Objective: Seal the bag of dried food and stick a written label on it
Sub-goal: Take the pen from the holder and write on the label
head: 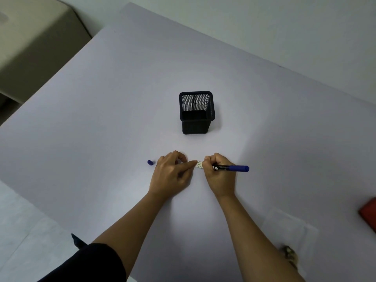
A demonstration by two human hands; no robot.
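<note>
The right hand (219,174) is gripping a blue-and-black marker pen (234,168) at a small white paper label (199,165), which the left hand's (173,174) outstretched finger is pinning to the pale grey bench (122,98).

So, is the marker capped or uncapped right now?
Uncapped. The blue cap lies alone on the table, left of the left hand, while the right hand grips the marker at the label.

Desk-like setting: plain pale table (122,98), black mesh pen holder (196,112).
</note>
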